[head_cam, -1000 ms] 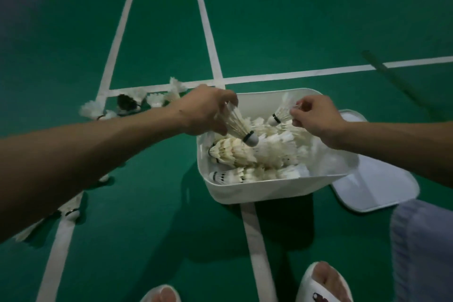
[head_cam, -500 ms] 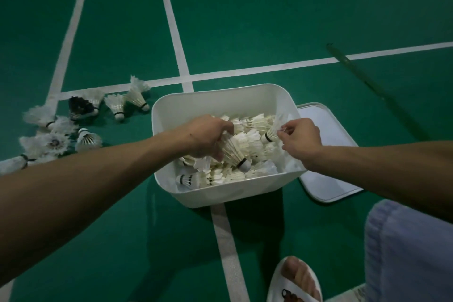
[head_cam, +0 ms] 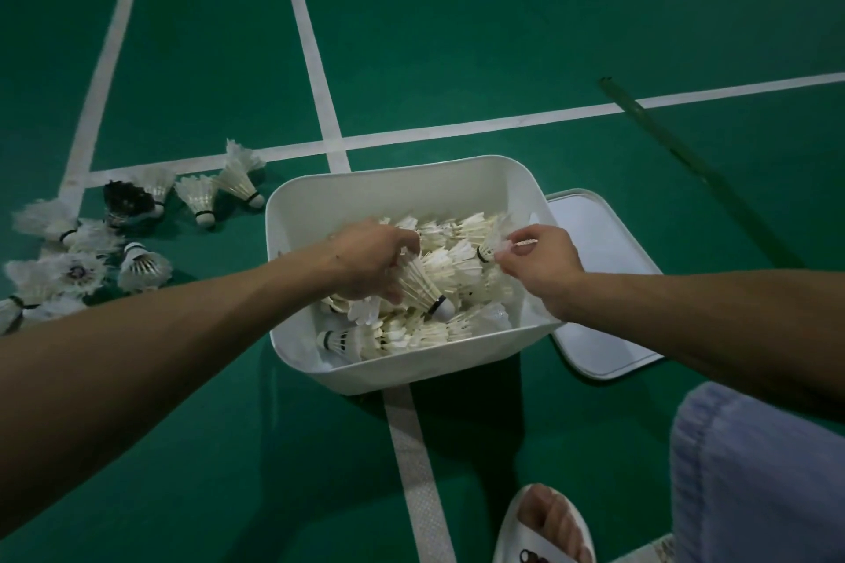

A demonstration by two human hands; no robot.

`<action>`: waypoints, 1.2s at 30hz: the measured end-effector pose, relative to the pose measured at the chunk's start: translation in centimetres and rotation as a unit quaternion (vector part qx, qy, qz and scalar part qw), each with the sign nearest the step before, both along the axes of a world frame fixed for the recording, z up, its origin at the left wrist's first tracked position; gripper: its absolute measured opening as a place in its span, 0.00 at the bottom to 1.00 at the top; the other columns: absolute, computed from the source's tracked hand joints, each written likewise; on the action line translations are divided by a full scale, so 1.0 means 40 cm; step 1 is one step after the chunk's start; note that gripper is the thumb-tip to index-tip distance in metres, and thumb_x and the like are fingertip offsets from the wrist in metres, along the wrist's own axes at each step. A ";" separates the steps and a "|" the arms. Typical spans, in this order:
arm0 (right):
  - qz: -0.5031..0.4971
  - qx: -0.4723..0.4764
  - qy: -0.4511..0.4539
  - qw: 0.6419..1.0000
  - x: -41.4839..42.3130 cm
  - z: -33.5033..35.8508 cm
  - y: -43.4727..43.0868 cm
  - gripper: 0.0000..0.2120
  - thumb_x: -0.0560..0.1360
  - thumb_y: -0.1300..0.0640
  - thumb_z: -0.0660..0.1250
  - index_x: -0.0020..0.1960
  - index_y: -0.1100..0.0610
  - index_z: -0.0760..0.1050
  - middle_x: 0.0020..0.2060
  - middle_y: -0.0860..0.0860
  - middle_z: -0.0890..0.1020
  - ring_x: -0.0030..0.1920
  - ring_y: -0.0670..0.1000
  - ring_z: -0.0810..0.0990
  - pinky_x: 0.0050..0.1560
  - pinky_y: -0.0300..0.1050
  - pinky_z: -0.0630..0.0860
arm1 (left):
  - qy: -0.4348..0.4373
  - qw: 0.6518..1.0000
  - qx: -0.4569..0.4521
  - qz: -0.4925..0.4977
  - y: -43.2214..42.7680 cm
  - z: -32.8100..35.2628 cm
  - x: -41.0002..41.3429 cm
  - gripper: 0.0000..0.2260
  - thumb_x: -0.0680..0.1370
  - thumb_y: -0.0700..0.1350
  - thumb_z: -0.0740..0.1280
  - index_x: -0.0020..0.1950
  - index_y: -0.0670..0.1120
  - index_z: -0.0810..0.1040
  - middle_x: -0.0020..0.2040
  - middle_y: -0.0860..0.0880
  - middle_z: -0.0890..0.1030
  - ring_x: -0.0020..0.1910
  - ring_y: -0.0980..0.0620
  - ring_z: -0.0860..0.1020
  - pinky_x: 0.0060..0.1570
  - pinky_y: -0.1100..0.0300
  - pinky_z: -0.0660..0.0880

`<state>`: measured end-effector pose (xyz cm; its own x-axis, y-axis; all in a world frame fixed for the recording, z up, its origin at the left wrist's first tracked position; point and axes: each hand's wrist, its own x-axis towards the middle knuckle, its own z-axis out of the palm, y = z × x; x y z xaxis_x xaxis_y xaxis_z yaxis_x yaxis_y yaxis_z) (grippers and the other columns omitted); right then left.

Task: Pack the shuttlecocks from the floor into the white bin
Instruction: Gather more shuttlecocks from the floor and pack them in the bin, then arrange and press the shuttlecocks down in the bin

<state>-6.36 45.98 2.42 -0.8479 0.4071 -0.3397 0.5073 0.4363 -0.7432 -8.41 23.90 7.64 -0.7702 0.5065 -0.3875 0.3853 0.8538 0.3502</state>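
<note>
Loose shuttlecocks (head_cam: pixel 141 267): a scatter on the green floor (head_cam: pixel 457 37), well to the left of the left hand's grip; most are white, and one dark one (head_cam: pixel 125 197) lies among them. Two white ones (head_cam: pixel 240 178) sit nearest the bin's far-left corner, corks toward the camera.
Left hand (head_cam: pixel 372 261): reaches over the bin's left wall, fingers curled down and closed round the feather end of one shuttlecock.
Held shuttlecock, left (head_cam: pixel 423 286): slants out of the grip down and to the right, its cork and dark band at the low end, touching the pile below.
White bin (head_cam: pixel 393 187): sits on the floor under both hands, straddling a white court line (head_cam: pixel 418 471); open at the top.
Pile in bin (head_cam: pixel 411 329): white shuttlecocks lying in all directions, directly beneath and between the two grips, filling the bottom.
Held shuttlecock, right (head_cam: pixel 489 247): just left of the right hand's fingertips, cork toward the hand, feathers pointing away over the pile.
Right hand (head_cam: pixel 542 267): over the bin's right side, thumb and forefinger pinched together on that shuttlecock near its cork, other fingers loosely bent.
Lid (head_cam: pixel 594 334): flat on the floor just right of the right hand, its edge tucked against the bin.
Foot in white slide sandal (head_cam: pixel 548 526): well below the right grip, near the frame's lower edge.
</note>
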 end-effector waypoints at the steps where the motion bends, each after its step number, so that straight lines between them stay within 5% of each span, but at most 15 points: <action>1: 0.007 -0.012 -0.008 1.000 -0.001 -0.001 -0.003 0.15 0.71 0.62 0.74 0.56 0.55 0.76 0.47 0.54 0.83 0.46 0.54 0.83 0.52 0.51 0.81 | -0.002 1.000 0.003 0.001 -0.001 0.000 -0.001 0.26 0.71 0.44 0.74 0.67 0.50 0.71 0.61 0.46 0.79 0.55 0.47 0.77 0.48 0.57 0.71; 7: 0.012 -0.086 -0.039 0.995 -0.008 -0.026 -0.010 0.12 0.75 0.68 0.67 0.54 0.55 0.74 0.41 0.59 0.82 0.43 0.56 0.83 0.50 0.55 0.82 | 0.006 1.000 0.005 0.002 -0.003 -0.006 -0.007 0.27 0.71 0.45 0.75 0.68 0.50 0.71 0.62 0.46 0.78 0.56 0.46 0.77 0.51 0.57 0.71; 15: 0.044 -0.093 -0.086 0.991 -0.015 -0.032 -0.022 0.10 0.79 0.65 0.62 0.59 0.56 0.72 0.53 0.56 0.79 0.46 0.53 0.80 0.36 0.42 0.74 | 0.001 1.000 0.011 0.001 -0.001 -0.016 -0.010 0.27 0.71 0.45 0.74 0.68 0.50 0.70 0.62 0.46 0.78 0.56 0.46 0.77 0.51 0.56 0.71; 21: 0.075 -0.099 -0.108 0.986 -0.036 -0.039 -0.038 0.18 0.80 0.65 0.62 0.68 0.56 0.69 0.56 0.56 0.78 0.44 0.54 0.82 0.37 0.43 0.76 | -0.002 1.000 0.024 0.005 -0.004 -0.022 -0.016 0.27 0.71 0.44 0.74 0.68 0.50 0.70 0.62 0.46 0.78 0.57 0.46 0.77 0.50 0.58 0.70; 27: 0.149 -0.052 -0.122 0.980 -0.046 -0.035 -0.022 0.07 0.79 0.64 0.62 0.57 0.57 0.73 0.54 0.58 0.79 0.47 0.53 0.81 0.38 0.42 0.74 | 0.004 1.000 0.029 0.006 -0.007 -0.028 -0.020 0.27 0.71 0.46 0.74 0.67 0.50 0.70 0.60 0.45 0.79 0.53 0.47 0.77 0.49 0.58 0.71; 30: 0.181 -0.032 -0.103 0.978 -0.041 -0.033 -0.028 0.10 0.79 0.66 0.62 0.59 0.58 0.74 0.46 0.52 0.78 0.41 0.46 0.76 0.34 0.37 0.69 | 0.009 0.999 0.032 0.011 -0.005 -0.033 -0.021 0.26 0.70 0.46 0.75 0.67 0.50 0.71 0.59 0.46 0.79 0.50 0.49 0.75 0.48 0.58 0.71; 36: 0.168 -0.037 -0.127 0.977 -0.058 -0.024 -0.015 0.14 0.78 0.67 0.63 0.62 0.56 0.73 0.47 0.53 0.77 0.47 0.52 0.74 0.40 0.44 0.73 | 0.001 0.999 0.034 0.013 -0.007 -0.035 -0.020 0.26 0.71 0.46 0.75 0.66 0.49 0.71 0.59 0.46 0.79 0.50 0.50 0.74 0.47 0.59 0.69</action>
